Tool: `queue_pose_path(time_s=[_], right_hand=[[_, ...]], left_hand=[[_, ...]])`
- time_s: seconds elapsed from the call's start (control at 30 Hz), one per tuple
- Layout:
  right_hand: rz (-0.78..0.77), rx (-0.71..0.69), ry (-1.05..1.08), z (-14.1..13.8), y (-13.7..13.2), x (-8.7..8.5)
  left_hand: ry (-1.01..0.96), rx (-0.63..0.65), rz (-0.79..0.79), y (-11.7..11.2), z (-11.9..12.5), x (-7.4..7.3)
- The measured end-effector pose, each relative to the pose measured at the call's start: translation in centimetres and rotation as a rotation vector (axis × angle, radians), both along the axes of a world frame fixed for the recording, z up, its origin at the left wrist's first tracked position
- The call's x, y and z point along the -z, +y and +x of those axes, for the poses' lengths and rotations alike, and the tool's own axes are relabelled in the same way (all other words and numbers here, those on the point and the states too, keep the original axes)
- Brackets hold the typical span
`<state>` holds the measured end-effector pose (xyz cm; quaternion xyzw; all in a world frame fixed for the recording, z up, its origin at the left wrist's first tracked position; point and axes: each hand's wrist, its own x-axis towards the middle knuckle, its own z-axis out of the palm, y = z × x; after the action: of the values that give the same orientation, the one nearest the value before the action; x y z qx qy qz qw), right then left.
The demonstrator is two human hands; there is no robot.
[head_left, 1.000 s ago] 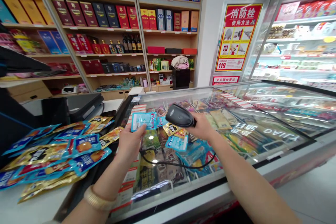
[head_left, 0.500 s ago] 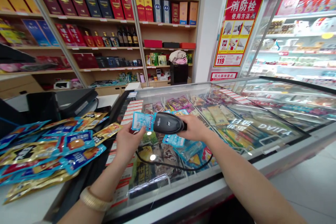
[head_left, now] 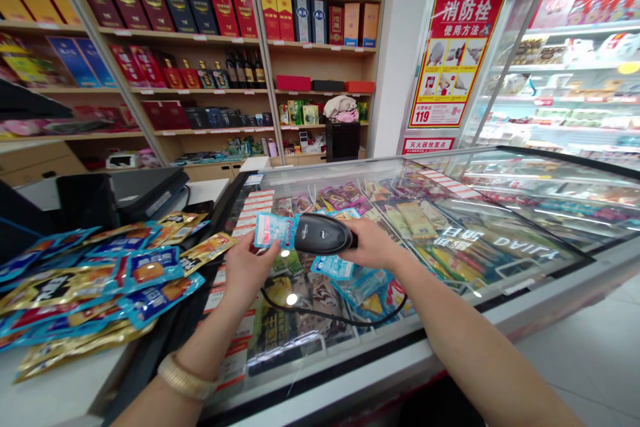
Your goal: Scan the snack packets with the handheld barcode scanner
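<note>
Scanner (head_left: 323,233) nearer blue packet (head_left: 273,231) (red glow)

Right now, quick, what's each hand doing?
Left hand: closed on a light blue packet, with the scanner's nose next to it.
Right hand: closed around the handle end of the black scanner.

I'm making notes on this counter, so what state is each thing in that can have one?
Left hand: closed on a blue packet
Right hand: closed around the scanner
Blue packet: held at the scanner's head
Scanner: held level; on or off, cannot tell
Cable: slack, curved
Glass lid: covering the goods
Packet pile: heaped, overlapping
Bracelet: worn
</note>
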<state>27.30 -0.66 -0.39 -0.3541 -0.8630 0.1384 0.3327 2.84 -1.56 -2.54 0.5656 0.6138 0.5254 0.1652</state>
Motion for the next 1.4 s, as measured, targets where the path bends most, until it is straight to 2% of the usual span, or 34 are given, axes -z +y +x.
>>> queue_pose_path(time_s=[0.1,0.17,0.3,0.43,0.57,0.7,0.8,0.9,0.97,1.03,1.07,1.13,1.27,1.33,1.4], right_hand=[[0.004,0.027,0.006,0.4,0.2,0.0],[0.022,0.114,0.015,1.1,0.6,-0.2],[0.083,0.477,0.009,3.8,1.9,-0.4],[0.062,0.799,-0.052,6.6,3.2,0.0],[-0.010,0.903,-0.065,7.8,4.0,0.6],[-0.030,0.927,-0.094,7.8,4.3,1.0],[-0.042,0.919,-0.116,7.6,4.5,1.2],[-0.045,0.904,-0.119,7.4,4.5,1.3],[-0.044,0.894,-0.114,7.3,4.5,1.3],[-0.042,0.878,-0.106,7.2,4.4,1.3],[-0.041,0.869,-0.104,7.1,4.4,1.2],[-0.039,0.855,-0.108,6.9,4.2,1.1],[-0.045,0.841,-0.138,6.4,3.9,0.8],[-0.049,0.840,-0.150,6.2,3.7,0.7],[-0.049,0.841,-0.161,6.1,3.6,0.7]], left_hand=[[-0.049,0.023,-0.017,0.0,-0.1,0.2],[-0.055,0.027,-0.020,0.1,-0.1,0.3],[-0.128,0.100,-0.056,0.5,0.0,0.5],[-0.367,0.200,-0.115,1.5,1.4,0.3],[-0.507,0.215,-0.157,3.4,3.8,0.1],[-0.452,0.195,-0.188,5.1,5.5,0.4],[-0.311,0.168,-0.198,5.0,5.2,0.4],[-0.112,0.127,-0.156,3.9,3.1,-0.2],[0.207,0.056,-0.110,2.8,0.8,-0.8],[0.626,-0.064,-0.093,1.9,-1.9,-1.4],[0.800,-0.132,-0.110,1.5,-3.2,-1.7],[1.015,-0.231,-0.199,0.8,-5.5,-2.2],[1.134,-0.225,-0.475,0.0,-8.0,-2.8],[1.147,-0.198,-0.511,-0.1,-8.3,-2.8],[1.177,-0.192,-0.467,-0.2,-8.3,-2.6]])
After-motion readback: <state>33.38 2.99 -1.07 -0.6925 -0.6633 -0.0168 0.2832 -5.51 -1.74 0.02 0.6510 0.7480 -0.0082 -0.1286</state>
